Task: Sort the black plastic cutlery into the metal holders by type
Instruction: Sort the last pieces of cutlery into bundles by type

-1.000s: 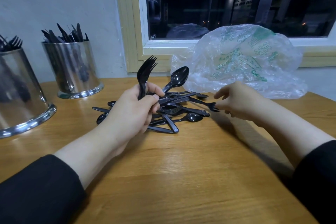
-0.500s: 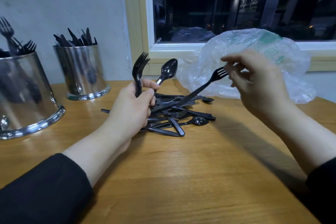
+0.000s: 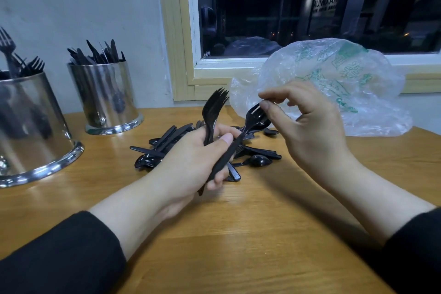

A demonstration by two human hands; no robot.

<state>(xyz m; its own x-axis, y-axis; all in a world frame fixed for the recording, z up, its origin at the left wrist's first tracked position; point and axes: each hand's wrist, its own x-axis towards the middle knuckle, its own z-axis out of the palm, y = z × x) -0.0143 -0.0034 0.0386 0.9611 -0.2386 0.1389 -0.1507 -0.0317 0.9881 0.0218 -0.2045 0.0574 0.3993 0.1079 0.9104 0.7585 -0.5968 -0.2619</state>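
Observation:
My left hand (image 3: 191,164) grips a bundle of black forks (image 3: 213,108) upright by their handles, just in front of the cutlery pile (image 3: 171,141) on the wooden table. My right hand (image 3: 307,131) pinches the tines of another black fork (image 3: 241,138), whose handle slants down into my left hand's fingers. A black spoon (image 3: 259,161) lies at the pile's right edge. At the left stand two metal holders: the near one (image 3: 26,126) with forks, the far one (image 3: 107,93) with knives.
A crumpled clear plastic bag (image 3: 334,83) with green print lies at the back right under the window. The wall and window frame (image 3: 181,55) close off the far side. Bare wooden table (image 3: 238,234) stretches towards me.
My right hand lifted a fork from the pile by its tines and brought it over, so its handle now lies in my left hand with the other forks.

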